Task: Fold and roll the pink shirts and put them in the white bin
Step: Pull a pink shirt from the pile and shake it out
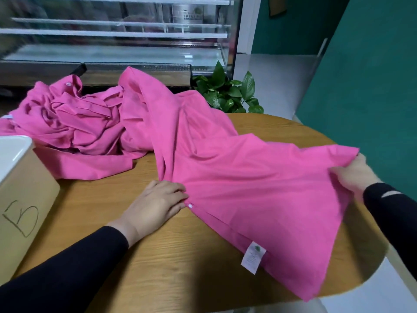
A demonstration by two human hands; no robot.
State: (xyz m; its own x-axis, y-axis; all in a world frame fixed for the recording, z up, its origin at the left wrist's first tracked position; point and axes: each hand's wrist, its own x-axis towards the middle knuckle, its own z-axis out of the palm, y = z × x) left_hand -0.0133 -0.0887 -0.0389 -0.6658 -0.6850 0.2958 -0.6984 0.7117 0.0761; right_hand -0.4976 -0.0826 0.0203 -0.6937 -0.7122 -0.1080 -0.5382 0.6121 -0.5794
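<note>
Pink cloth covers most of the round wooden counter [171,263]: one pink shirt [259,188] lies stretched across the right half, its lower corner hanging past the near edge, with a white care label [253,257] sewn at its seam. The left hand [155,204] lies palm down on the counter with fingers fairly straight, the fingertips pressing the shirt's edge beside a small white button [190,206]. The right hand [352,175] grips the shirt's far right edge, fingers curled round the bunched fabric. Both arms wear black sleeves. A crumpled pile of pink shirts [74,123] sits at the back left, touching the stretched shirt. The white bin [20,177], marked with a handwritten letter on its side, stands at the left edge near the pile. A leafy plant [228,91] and a glass display case [117,37] are behind the counter.
</note>
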